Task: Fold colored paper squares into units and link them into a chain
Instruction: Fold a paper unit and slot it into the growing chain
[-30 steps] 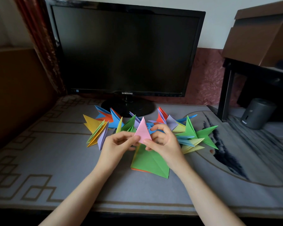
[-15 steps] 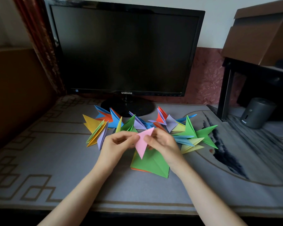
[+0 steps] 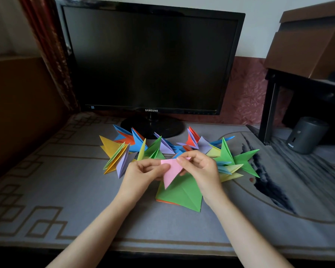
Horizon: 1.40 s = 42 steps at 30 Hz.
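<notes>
Pink unit (image 3: 171, 172) now point-down, hands (image 3: 141, 174) (image 3: 202, 169) apparently pinching

— How's the left hand (image 3: 143, 176) held?
— Fingers curled, thumb pinching the pink paper (image 3: 170, 172) at its left side.
— And the right hand (image 3: 200, 169)?
— Just beside it, fingertips pinching the paper's top edge. Both forearms are bare and angle inward.

Open mat (image 3: 46, 190) front-left; folded units (image 3: 155, 149) span middle; green sheets (image 3: 182, 194) lie centre; monitor stand (image 3: 153, 126) behind; speaker (image 3: 306, 135) far right
</notes>
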Each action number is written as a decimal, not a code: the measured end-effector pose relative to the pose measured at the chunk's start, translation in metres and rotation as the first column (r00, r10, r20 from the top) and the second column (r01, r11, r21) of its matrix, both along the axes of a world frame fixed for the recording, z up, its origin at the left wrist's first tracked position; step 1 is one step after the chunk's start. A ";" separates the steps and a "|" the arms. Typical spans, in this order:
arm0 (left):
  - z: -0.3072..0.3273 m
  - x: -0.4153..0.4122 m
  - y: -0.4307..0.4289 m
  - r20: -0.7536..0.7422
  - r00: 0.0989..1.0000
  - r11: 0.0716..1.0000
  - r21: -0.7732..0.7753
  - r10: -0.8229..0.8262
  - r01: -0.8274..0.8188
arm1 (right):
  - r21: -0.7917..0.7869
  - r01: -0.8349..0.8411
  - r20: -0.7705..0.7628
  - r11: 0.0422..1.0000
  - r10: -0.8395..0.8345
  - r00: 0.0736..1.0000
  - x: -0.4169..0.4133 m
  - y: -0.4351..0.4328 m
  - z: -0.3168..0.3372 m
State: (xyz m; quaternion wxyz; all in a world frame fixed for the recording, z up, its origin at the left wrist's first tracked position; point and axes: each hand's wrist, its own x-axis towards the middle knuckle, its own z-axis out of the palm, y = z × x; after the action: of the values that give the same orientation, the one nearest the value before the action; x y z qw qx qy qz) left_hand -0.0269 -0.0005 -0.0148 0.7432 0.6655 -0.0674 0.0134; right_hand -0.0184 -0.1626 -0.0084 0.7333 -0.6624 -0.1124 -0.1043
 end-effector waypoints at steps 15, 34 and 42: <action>0.000 -0.003 0.004 0.121 0.993 0.983 0.182 0.004 -0.026 | -0.252 -0.075 -0.003 0.965 0.076 0.997 0.002 0.000 -0.008; -0.006 -0.002 0.001 0.126 0.990 0.956 0.291 -0.067 0.028 | -0.348 -0.010 0.081 0.937 0.040 0.996 0.004 -0.002 -0.010; -0.005 0.002 -0.001 0.044 0.980 0.963 0.194 -0.196 0.184 | -0.240 0.022 0.036 0.970 -0.014 0.999 0.006 -0.005 -0.009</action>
State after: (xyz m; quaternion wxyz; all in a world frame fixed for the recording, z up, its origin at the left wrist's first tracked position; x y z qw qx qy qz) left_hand -0.0249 -0.0014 -0.0200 0.6720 0.7228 -0.1552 -0.0438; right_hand -0.0128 -0.1680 -0.0171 0.6447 -0.7455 -0.1306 -0.1077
